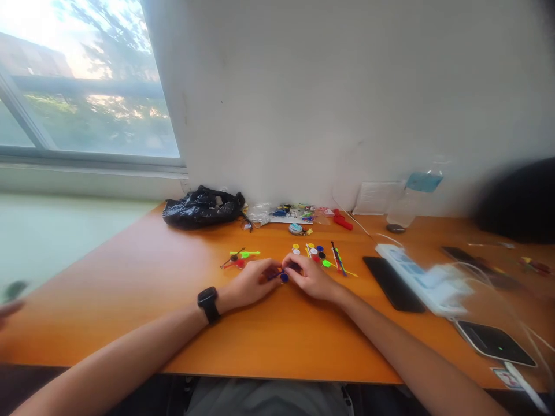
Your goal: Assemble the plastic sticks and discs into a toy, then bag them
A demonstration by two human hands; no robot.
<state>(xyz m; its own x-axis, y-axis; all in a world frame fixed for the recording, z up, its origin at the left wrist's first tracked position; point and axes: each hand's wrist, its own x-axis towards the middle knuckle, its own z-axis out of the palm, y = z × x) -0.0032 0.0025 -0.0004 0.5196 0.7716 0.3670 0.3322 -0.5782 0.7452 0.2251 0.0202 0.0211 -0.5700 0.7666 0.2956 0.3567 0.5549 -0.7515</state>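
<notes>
Both my hands rest on the orange table (130, 277), fingertips meeting. My left hand (251, 282), with a black watch on its wrist, and my right hand (309, 277) pinch together on a small blue toy piece (283, 277) with a round end. Just beyond my hands lie several small coloured plastic discs (310, 250) and thin coloured sticks (338, 259). To the left lie a green stick piece (245, 253) and a red one (236, 263).
A black plastic bag (203, 206) lies at the back by the wall, beside a printed sheet with more small pieces (291, 215). A black phone (392, 282), a white power strip (418, 276) with cables, another device (494, 342) and a water bottle (410, 202) are on the right.
</notes>
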